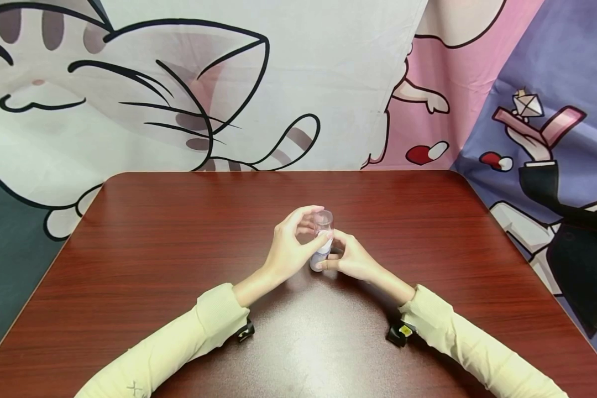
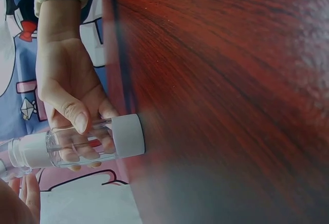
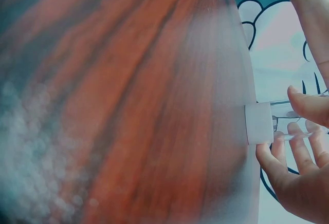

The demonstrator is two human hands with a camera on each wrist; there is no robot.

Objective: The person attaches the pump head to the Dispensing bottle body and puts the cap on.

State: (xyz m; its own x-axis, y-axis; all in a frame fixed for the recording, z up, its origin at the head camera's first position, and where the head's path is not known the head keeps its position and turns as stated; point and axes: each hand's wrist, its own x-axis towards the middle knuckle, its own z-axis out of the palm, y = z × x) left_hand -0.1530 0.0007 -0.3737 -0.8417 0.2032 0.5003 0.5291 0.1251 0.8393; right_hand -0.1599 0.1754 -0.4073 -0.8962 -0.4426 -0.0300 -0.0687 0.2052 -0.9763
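Observation:
Near the middle of the table, both hands hold a clear bottle (image 1: 324, 219) with a transparent top. It has a white base (image 2: 128, 135) and a white collar (image 2: 35, 150); a thin tube shows inside its body. My left hand (image 1: 288, 243) grips the upper part, thumb across the front and fingers behind. Lower down, my right hand (image 1: 355, 258) holds the body between thumb and fingers. In the right wrist view, fingers (image 3: 277, 170) of the right hand lie around the bottle just above its base. Whether the base touches the table cannot be told.
The brown wooden table (image 1: 179, 232) stretches out around the hands. Behind it hangs a cartoon-printed cloth (image 1: 348, 83). Small black devices sit at both wrists, by the left cuff (image 1: 224, 309) and the right cuff (image 1: 428, 309).

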